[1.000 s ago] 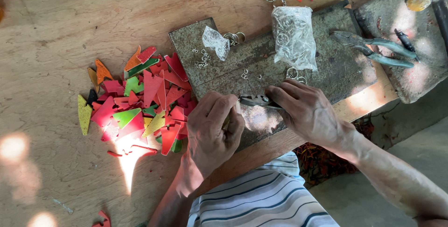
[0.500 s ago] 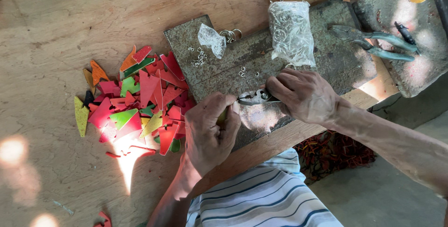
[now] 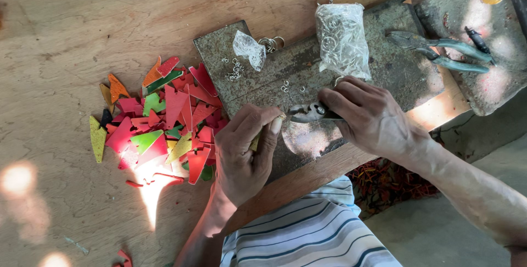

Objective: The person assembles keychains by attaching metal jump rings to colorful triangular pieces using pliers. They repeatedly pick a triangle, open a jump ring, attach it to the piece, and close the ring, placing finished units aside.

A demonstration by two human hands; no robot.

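Bare wooden tabletop [image 3: 66,42] lies open left of the pile of coloured cut-outs [image 3: 159,118]. On the grey slab [image 3: 384,74], passage is narrowed by a bag of rings [image 3: 341,39], a small crumpled bag [image 3: 248,49], loose rings [image 3: 236,70] and idle pliers [image 3: 439,51].

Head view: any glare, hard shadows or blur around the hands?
Head view: dappled sunlight, with blown-out patches on the wooden table at lower left, below the pile of coloured cut pieces, and on the metal plate under the pliers. The left hand and right hand are evenly lit and sharp; no motion blur. Slight wide-angle stretch at the edges.
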